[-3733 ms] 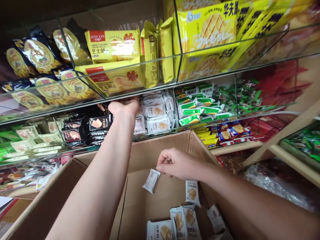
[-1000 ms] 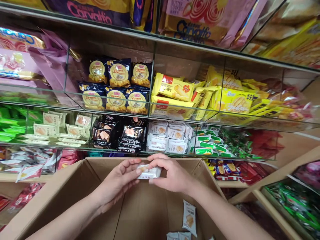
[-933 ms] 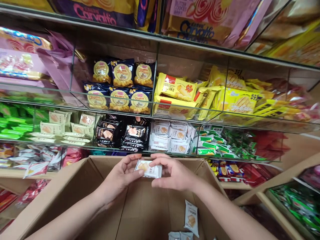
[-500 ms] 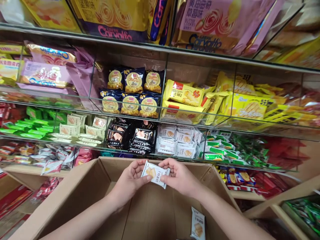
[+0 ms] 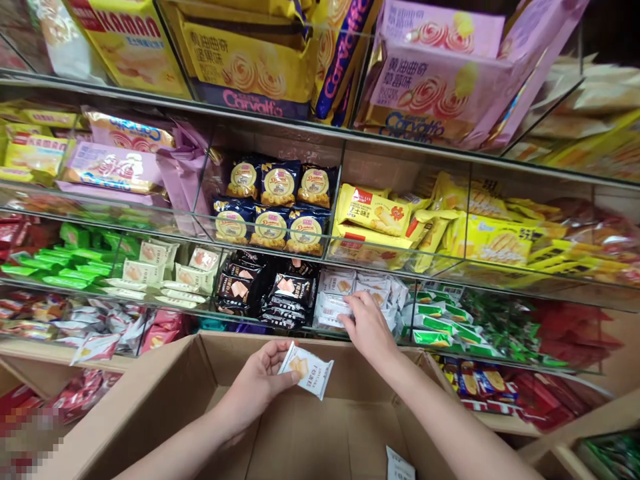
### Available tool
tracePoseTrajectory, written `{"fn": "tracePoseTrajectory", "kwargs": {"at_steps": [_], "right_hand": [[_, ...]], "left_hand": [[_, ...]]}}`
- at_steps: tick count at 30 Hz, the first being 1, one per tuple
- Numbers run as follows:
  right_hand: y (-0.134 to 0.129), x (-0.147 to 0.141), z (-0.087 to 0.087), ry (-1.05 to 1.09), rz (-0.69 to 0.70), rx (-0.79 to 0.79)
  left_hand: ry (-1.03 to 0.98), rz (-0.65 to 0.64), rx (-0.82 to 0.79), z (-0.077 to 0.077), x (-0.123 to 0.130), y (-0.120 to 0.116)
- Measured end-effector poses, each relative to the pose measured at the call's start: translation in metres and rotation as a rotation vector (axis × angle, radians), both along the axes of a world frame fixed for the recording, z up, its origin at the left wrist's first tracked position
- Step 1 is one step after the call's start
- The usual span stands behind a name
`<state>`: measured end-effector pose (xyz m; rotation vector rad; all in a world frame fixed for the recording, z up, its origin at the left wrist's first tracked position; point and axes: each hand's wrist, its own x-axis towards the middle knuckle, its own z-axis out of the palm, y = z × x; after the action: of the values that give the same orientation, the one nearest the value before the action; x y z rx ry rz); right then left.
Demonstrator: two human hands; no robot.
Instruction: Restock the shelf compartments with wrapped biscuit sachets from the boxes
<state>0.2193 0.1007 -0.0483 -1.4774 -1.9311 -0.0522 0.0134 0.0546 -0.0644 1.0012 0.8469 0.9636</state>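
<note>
My left hand (image 5: pixel 263 380) pinches a small white snack packet (image 5: pixel 306 371) by its left end, over the cardboard box (image 5: pixel 135 407). Printed on the packet are pale biscuits and dark lettering. At the lowest glass tier in front of me, my right hand (image 5: pixel 369 328) reaches to a pile of similar white packets (image 5: pixel 333 308). Its thumb and forefinger are apart at the front of the pile; whether they press on a packet is hard to tell. Another white packet (image 5: pixel 399 465) lies low in the box, partly cut off by the frame edge.
Black packets (image 5: pixel 287 290) fill the compartment left of the white pile, and green-and-white packets (image 5: pixel 435 320) the one to its right. Above are navy cookie bags (image 5: pixel 280 183) and yellow packs (image 5: pixel 377 212). A glass shelf edge (image 5: pixel 280 257) runs over the lowest tier.
My right hand has let go of the packet and moved up and right to the white pile. My left hand keeps the packet. The shelves now appear slightly lower in view.
</note>
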Motion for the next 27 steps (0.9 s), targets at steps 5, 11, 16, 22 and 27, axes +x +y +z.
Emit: {"fn": "tracePoseTrajectory", "kwargs": {"at_steps": [5, 11, 16, 22, 27], "right_hand": [[-0.003, 0.006, 0.006, 0.164, -0.012, -0.022], [-0.026, 0.004, 0.003, 0.218, 0.165, 0.069], [-0.043, -0.011, -0.012, -0.012, 0.421, 0.125], [-0.049, -0.011, -0.008, 0.058, 0.407, 0.088], [-0.061, -0.020, -0.002, 0.304, 0.429, -0.253]], "left_hand": [[-0.048, -0.029, -0.044, -0.003, -0.003, 0.000], [-0.242, -0.059, -0.220, 0.004, -0.002, -0.003], [-0.336, -0.117, -0.242, 0.011, -0.005, -0.008], [-0.349, -0.199, -0.191, 0.013, -0.008, -0.009], [-0.094, -0.140, -0.116, 0.011, -0.003, -0.006]]}}
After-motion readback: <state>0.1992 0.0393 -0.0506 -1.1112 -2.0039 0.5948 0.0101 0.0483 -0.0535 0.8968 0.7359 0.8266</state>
